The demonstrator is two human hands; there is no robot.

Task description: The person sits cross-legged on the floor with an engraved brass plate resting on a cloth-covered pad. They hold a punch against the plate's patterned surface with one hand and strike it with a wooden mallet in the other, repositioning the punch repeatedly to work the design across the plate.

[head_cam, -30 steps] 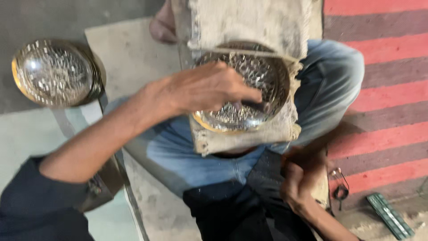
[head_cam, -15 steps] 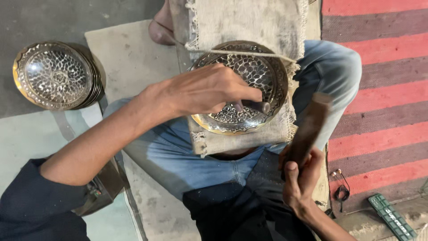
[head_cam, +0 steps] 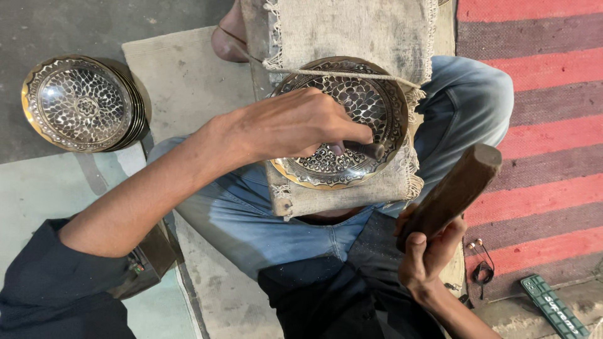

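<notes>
Change since the earlier frames: the right hand (head_cam: 426,251), which lay low and empty-looking by the lap a second ago, has come up with a brown wooden mallet-like club (head_cam: 453,191), its head now raised level with the bowl's right edge; the left hand has stayed on the bowl throughout.

Item 1. Round brass-rimmed metal bowl with a dark pierced scale pattern (head_cam: 370,103): rests tilted on a pad of pale, frayed sackcloth (head_cam: 352,31) across the lap in blue jeans (head_cam: 468,103), tied down by a cord over its upper rim.

Item 2. Left hand (head_cam: 295,125): fingers curled closed around a short dark metal punch (head_cam: 364,149), its tip inside the bowl's lower right wall.

Item 3. Right hand: fingers wrapped fully about the club's lower end, club slanting up and to the right, well apart from the punch.

Item 4. Stack of matching patterned bowls (head_cam: 78,103): on the grey floor at left, untouched.

Item 5. Red striped mat (head_cam: 540,157) at right; a green flat object (head_cam: 556,311) lies at its lower edge.

Handling note (judgement): the blow should land square on the punch's top; the punch is best kept steady and seated on one pattern cell, the left palm bracing the bowl against the cloth so it cannot skid.
</notes>
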